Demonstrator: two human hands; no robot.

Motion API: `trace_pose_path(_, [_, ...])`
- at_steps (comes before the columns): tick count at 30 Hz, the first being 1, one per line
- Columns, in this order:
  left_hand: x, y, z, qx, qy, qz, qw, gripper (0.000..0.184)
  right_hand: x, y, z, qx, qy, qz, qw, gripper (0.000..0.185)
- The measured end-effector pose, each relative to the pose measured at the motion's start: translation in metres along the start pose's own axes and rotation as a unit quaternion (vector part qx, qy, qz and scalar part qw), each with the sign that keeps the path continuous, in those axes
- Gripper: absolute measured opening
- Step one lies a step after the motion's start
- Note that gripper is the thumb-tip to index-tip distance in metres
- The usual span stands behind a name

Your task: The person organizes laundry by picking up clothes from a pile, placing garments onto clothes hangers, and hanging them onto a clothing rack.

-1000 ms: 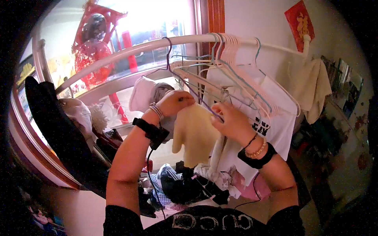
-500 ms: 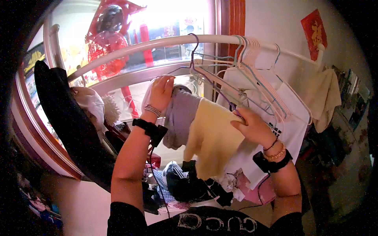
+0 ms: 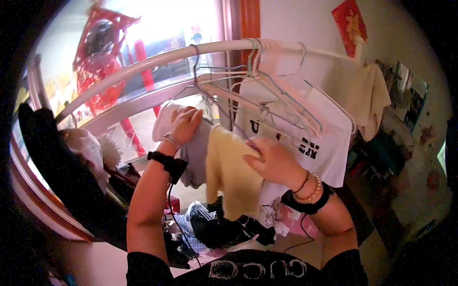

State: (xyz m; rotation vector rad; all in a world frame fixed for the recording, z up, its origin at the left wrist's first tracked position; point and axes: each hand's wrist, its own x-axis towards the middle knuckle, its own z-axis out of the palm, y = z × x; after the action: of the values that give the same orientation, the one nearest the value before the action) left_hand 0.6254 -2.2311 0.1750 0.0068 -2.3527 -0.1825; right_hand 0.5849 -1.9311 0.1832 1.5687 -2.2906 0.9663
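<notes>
A dark purple clothes hanger hooks over the rail, with a soft garment in white, grey and yellow draped on it. I cannot tell whether the colours belong to one piece. My left hand is closed over the garment's white and grey shoulder, near the hanger's left arm. At the other end my right hand is closed around the hanger's lower right tip, beside the yellow part; its fingertips are partly hidden and blurred.
Several pink and blue hangers and a white printed shirt hang to the right on the white rail. Dark clothing and a pale cap hang left. A clothes pile lies below. A window stands behind.
The view has shifted, so the rail and clothes appear further left and more of the printed shirt shows. Both hands stay at the same hanger and garment.
</notes>
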Motion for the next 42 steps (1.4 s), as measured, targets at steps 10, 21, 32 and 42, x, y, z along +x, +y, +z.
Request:
trace_pose_path(10, [-0.030, 0.005, -0.018, -0.213, 0.085, -0.030, 0.973, 0.036, -0.043, 0.024, 0.038, 0.158, 0.012, -0.153, 0.976, 0.048])
trace_pose_path(21, [-0.110, 0.073, -0.009, -0.194, 0.038, -0.096, 0.976, 0.043, -0.101, 0.177, 0.085, 0.114, -0.217, 0.083, 0.966, 0.034])
trace_pose_path(32, [-0.268, 0.108, 0.041, -0.133, -0.043, -0.292, 0.946, 0.043, -0.140, 0.257, 0.197, 0.081, -0.272, 0.068, 0.956, 0.034])
trace_pose_path(42, [-0.402, 0.201, 0.056, -0.203, -0.029, -0.607, 0.767, 0.042, -0.282, 0.347, 0.447, 0.080, -0.373, 0.021, 0.924, 0.023])
